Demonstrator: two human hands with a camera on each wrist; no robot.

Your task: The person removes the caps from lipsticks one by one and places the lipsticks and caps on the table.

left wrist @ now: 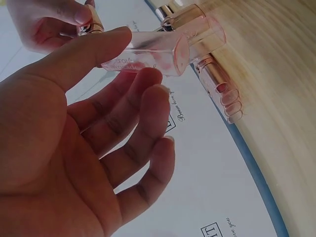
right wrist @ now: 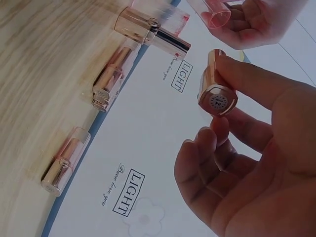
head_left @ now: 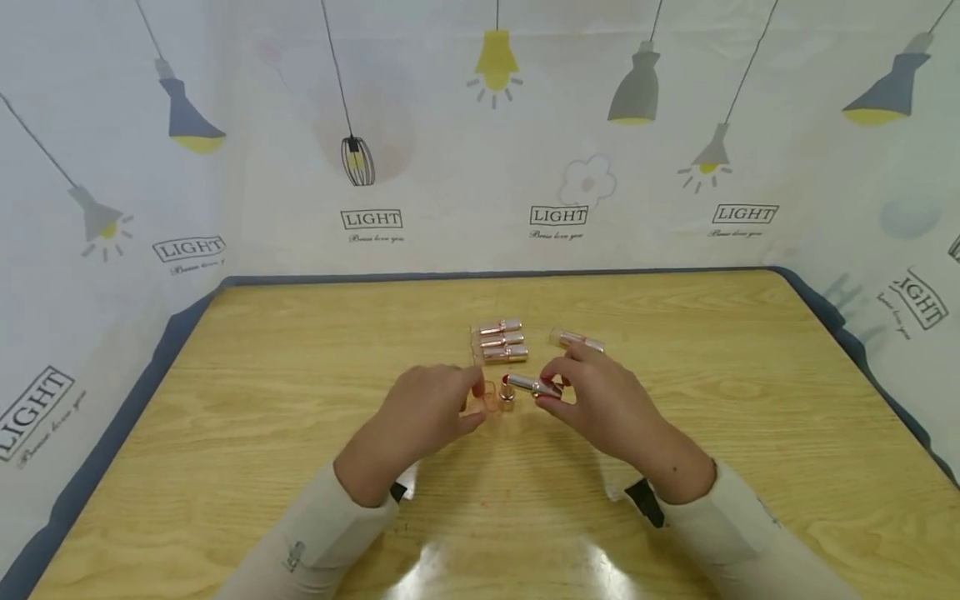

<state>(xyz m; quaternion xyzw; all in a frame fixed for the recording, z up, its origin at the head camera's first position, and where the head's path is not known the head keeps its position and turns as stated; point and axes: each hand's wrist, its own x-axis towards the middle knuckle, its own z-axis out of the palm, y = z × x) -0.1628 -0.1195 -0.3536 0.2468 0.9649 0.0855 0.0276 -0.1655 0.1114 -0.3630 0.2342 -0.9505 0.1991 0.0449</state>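
Note:
My left hand (head_left: 431,408) pinches a clear pinkish lipstick cap (left wrist: 148,52) between thumb and fingers, the other fingers loosely bent. In my right hand (head_left: 611,404) is a shiny rose-gold lipstick (head_left: 531,385) without its cap, gripped by thumb and fingertips and pointing toward the left hand. Its round base label faces the right wrist camera. Cap and lipstick are held a short way apart. Between the hands an uncapped lipstick (right wrist: 136,27) stands upright on the table. Beside it stands a second clear cap (right wrist: 170,14).
Beyond the hands, three capped lipsticks (head_left: 506,354) lie side by side in a row. Another capped lipstick (head_left: 579,340) lies to their right, just past the right hand. The wooden table (head_left: 300,333) meets a printed cloth wall (head_left: 450,167) at the back and sides.

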